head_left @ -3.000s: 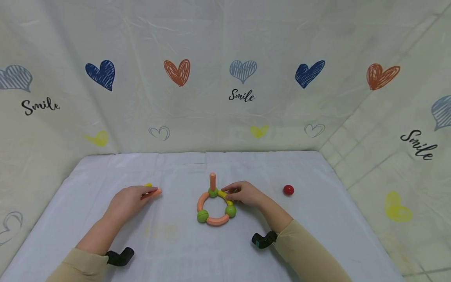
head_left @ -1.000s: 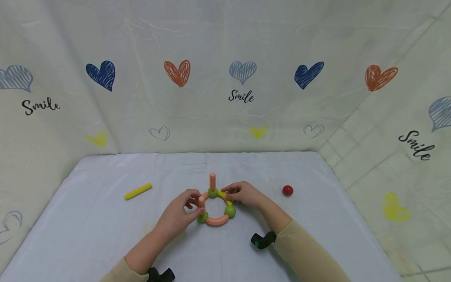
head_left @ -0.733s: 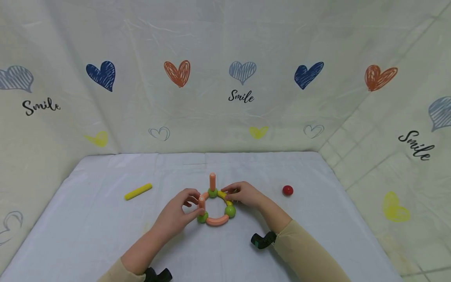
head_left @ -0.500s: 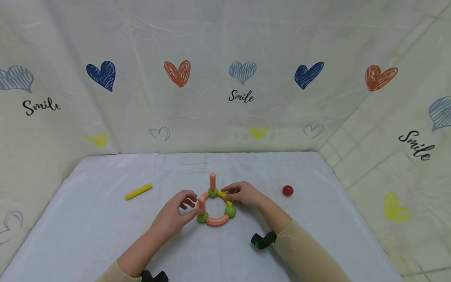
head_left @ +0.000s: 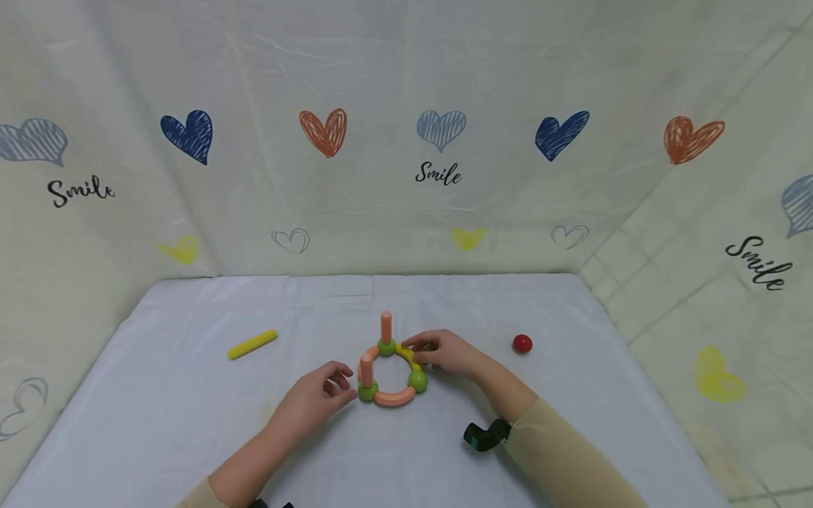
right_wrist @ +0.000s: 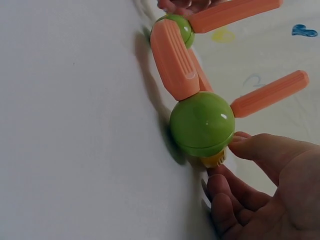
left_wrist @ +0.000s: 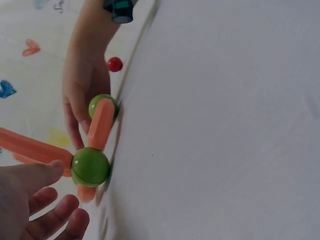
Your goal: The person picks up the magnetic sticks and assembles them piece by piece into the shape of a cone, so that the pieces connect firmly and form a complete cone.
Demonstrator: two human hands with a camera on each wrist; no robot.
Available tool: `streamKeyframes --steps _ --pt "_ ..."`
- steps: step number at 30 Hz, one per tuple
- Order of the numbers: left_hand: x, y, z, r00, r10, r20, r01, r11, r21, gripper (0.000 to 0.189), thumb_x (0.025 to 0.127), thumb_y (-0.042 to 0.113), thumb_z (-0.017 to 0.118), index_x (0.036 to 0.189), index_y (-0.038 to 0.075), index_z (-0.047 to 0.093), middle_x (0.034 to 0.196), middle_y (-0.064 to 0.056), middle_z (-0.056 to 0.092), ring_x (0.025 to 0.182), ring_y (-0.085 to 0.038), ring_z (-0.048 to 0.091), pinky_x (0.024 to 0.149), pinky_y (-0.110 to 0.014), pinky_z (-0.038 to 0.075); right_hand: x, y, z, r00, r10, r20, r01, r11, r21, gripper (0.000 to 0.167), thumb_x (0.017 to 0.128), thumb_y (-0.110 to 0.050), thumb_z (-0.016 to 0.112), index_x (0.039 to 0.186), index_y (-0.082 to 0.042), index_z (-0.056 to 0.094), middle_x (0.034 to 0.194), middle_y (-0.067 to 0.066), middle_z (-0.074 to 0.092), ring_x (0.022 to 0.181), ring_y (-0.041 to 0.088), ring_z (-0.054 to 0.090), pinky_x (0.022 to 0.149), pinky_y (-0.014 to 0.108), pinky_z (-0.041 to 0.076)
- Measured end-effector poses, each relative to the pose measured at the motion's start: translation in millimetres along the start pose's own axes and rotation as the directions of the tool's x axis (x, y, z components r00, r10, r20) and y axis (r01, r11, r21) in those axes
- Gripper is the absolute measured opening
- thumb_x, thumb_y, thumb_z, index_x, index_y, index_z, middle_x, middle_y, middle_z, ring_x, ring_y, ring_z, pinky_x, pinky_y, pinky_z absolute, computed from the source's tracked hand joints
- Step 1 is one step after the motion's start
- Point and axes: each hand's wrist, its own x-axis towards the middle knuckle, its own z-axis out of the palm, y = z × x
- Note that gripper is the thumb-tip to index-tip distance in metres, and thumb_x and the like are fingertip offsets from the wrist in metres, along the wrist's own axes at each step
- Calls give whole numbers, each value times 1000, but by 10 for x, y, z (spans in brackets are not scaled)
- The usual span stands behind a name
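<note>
On the table lies a ring of curved toy building rods: an orange curved rod in front, another at left and a yellow curved rod at right. Green balls join them. One orange straight rod stands upright on the back ball; a second upright orange rod stands on the left ball. Just left of that second rod is my left hand, holding nothing, fingers loosely bent. My right hand pinches the yellow curved rod between thumb and fingers.
A straight yellow rod lies at the left of the white-covered table. Toward the right sits a red ball. A pale curtain printed with hearts hangs behind the table.
My left hand has brought a straight orange rod from the left onto the ring's left ball, let it go upright and drawn slightly back left. The right hand keeps its hold on the ring.
</note>
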Motion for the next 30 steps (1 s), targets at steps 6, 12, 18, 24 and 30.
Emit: streamKeyframes --steps 6,12,18,24,30 --pt "0 -10 104 999 37 20 -38 997 67 30 85 30 79 108 19 65 86 11 61 72 -9 53 66 -30 44 -7 14 -13 999 -30 40 31 999 -19 27 95 -17 65 120 -22 72 111 -3 66 85 17 56 72 31 49" --pt "22 -16 171 999 38 19 -40 992 116 29 84 31 80 105 21 63 83 12 58 71 -10 52 65 -30 43 15 13 -12 998 -41 46 43 998 -41 27 95 -14 65 119 -22 73 107 -3 66 81 17 55 71 31 48" --pt "41 -15 195 999 35 4 -35 987 156 29 83 32 81 102 22 60 81 12 57 69 -10 51 63 -30 42 13 -17 -12 998 -40 46 43 997 -60 26 95 -12 64 117 -21 74 109 -4 66 82 17 54 71 31 47" --pt "39 11 194 1000 23 5 -23 987 160 31 82 32 81 101 22 59 81 11 58 67 -11 51 61 -30 42 6 -37 -8 998 -33 58 39 993 -107 23 96 -12 63 114 -22 73 111 -6 63 88 17 52 73 31 47" --pt "40 2 171 1000 2 -10 0 987 162 29 84 30 80 105 22 61 81 12 58 68 -10 51 61 -31 42 -12 -48 -9 994 -64 90 79 981 -179 27 96 -8 60 114 -23 73 111 -7 61 91 17 51 79 34 45"
